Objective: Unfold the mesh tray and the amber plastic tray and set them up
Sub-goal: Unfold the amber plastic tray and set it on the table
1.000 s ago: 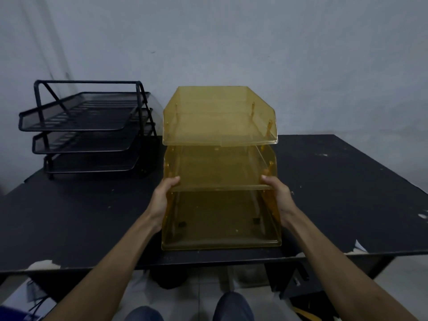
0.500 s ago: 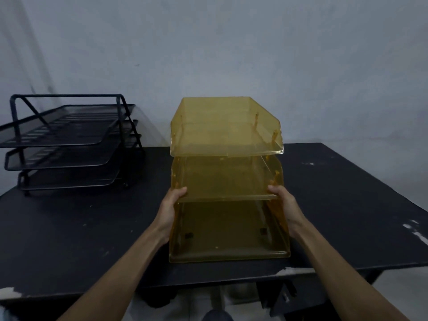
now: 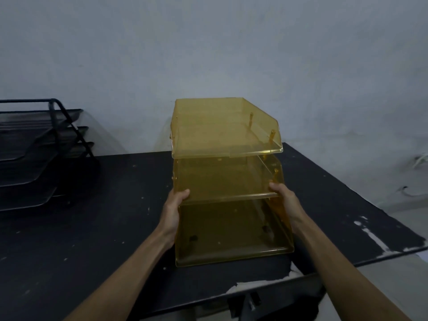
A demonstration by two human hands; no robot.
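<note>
The amber plastic tray [image 3: 225, 140] stands unfolded in three tiers on the black table [image 3: 104, 216], in the middle of the view. My left hand [image 3: 174, 205] grips the left front corner of its middle tier, thumb on top. My right hand [image 3: 283, 198] grips the right front corner of the same tier. The black mesh tray [image 3: 34, 158] stands upright in three tiers at the far left, partly cut off by the frame edge, apart from both hands.
A grey wall runs close behind the table. The table's front edge [image 3: 266, 283] is chipped, showing white patches. Its right edge slants away past the amber tray. Dark shapes lie under the table at the bottom.
The view has swung to the right, so the mesh tray slid toward the left edge. Both hands keep their grip on the amber tray's middle tier.
</note>
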